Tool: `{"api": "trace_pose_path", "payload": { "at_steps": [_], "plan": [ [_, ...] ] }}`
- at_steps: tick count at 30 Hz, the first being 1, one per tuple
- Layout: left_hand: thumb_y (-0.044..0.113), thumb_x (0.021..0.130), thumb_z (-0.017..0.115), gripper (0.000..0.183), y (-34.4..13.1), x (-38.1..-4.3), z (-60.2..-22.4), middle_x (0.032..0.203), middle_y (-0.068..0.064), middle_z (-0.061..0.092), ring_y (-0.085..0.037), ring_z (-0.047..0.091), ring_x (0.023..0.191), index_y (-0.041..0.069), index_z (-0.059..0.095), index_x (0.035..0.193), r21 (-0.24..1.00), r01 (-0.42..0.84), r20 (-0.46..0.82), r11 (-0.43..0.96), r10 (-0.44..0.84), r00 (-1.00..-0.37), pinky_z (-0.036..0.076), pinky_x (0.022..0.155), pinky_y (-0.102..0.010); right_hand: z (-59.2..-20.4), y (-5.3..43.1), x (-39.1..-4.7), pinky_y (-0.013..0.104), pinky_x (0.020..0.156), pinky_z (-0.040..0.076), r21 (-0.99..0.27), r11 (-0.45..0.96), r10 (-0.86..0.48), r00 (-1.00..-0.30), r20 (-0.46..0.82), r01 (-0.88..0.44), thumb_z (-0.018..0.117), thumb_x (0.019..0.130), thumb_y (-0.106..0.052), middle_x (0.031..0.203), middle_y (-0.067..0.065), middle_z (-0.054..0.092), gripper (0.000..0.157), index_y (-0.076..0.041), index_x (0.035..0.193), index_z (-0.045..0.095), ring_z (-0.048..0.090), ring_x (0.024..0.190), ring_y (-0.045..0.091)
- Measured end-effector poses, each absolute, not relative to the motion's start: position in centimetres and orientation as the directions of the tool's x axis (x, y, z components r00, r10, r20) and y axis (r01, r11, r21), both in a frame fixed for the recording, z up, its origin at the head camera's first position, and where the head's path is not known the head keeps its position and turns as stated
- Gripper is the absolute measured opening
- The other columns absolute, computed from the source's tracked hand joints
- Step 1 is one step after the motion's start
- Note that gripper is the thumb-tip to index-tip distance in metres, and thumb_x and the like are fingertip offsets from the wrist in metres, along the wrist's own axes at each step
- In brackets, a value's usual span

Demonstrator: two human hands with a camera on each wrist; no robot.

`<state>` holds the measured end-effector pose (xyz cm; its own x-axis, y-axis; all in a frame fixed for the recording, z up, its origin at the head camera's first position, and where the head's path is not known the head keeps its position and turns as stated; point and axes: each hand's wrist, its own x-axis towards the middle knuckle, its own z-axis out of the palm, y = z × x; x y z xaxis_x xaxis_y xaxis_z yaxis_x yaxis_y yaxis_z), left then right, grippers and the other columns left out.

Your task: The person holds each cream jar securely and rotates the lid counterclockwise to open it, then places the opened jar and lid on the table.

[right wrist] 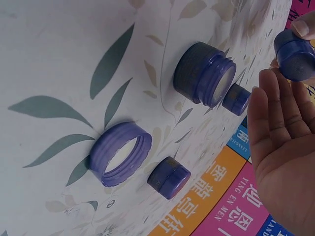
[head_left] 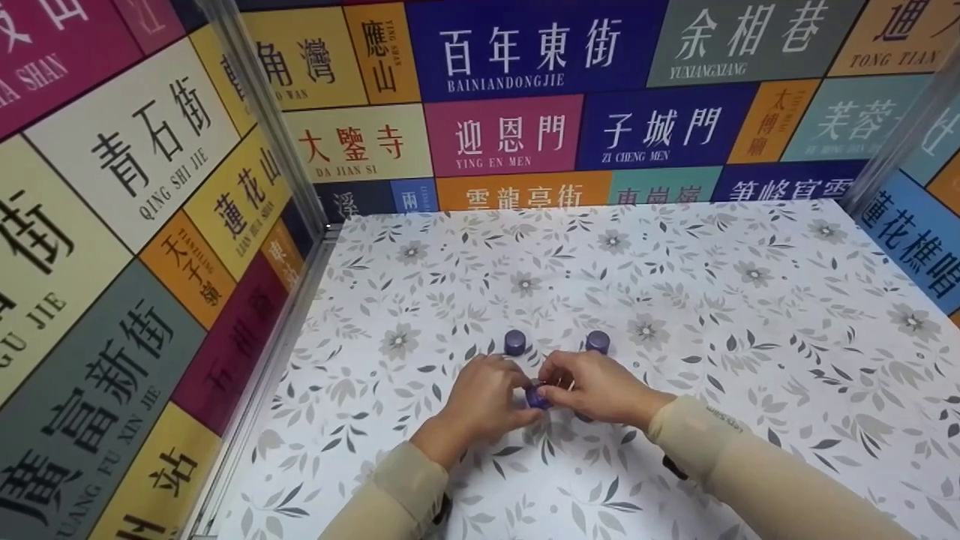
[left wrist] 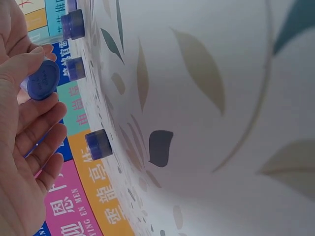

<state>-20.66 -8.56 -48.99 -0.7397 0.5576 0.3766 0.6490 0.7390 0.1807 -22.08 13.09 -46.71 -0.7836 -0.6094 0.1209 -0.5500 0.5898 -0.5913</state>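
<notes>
In the head view both hands are at a small purple jar [head_left: 538, 395]. My left hand [head_left: 487, 397] holds it between thumb and index finger; the left wrist view shows a round, faintly lettered end of the jar [left wrist: 43, 80], the other fingers loosely bent below. From the other side my right hand [head_left: 600, 386] grips it with thumb and fingertips. In the right wrist view the held jar [right wrist: 295, 56] sits above the right palm [right wrist: 290, 162]; part of that grip is hidden. An uncapped purple jar [right wrist: 204, 73] with a threaded neck and pale contents stands below, near a loose ring-like purple lid [right wrist: 120, 155].
Two small purple jars, one on the left [head_left: 514, 343] and one on the right [head_left: 597, 342], stand just beyond the hands. The table [head_left: 712, 465] has a leaf-patterned white cover. Walls of coloured street-name panels [head_left: 502, 135] border its back and sides.
</notes>
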Motion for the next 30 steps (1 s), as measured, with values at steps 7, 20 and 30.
{"api": "trace_pose_path", "payload": {
  "at_steps": [7,20,30],
  "plan": [
    [0.051,0.072,0.083,0.035,-8.56,-20.68,-49.06,0.084,0.009,0.07,-0.015,0.061,0.082,0.019,0.08,0.088,0.189,0.655,0.382,0.732,0.559,-0.736,0.047,0.078,-0.035,-46.82,13.16,-22.08,0.028,0.066,0.052,-0.606,0.58,-0.612,-0.782,0.117,-0.544,0.075,0.089,-0.031,0.082,-0.016,0.066,0.016,-0.022,0.1,0.068,0.063,0.074,0.004],
    [0.052,0.075,0.079,0.031,-8.68,-20.8,-49.01,0.081,0.01,0.069,-0.014,0.06,0.079,0.021,0.078,0.081,0.189,0.66,0.387,0.727,0.563,-0.731,0.047,0.076,-0.034,-46.56,13.2,-22.02,0.028,0.068,0.052,-0.614,0.553,-0.628,-0.766,0.137,-0.564,0.075,0.088,-0.028,0.087,-0.015,0.066,0.015,-0.022,0.101,0.068,0.063,0.077,0.007],
    [0.051,0.073,0.082,0.033,-8.64,-20.83,-48.97,0.082,0.008,0.07,-0.015,0.062,0.079,0.02,0.079,0.083,0.192,0.669,0.419,0.718,0.556,-0.718,0.048,0.076,-0.034,-46.84,13.15,-22.04,0.031,0.073,0.051,-0.579,0.598,-0.607,-0.785,0.123,-0.554,0.067,0.094,-0.036,0.083,-0.02,0.063,0.01,-0.027,0.099,0.066,0.061,0.076,0.003]
  ]
}}
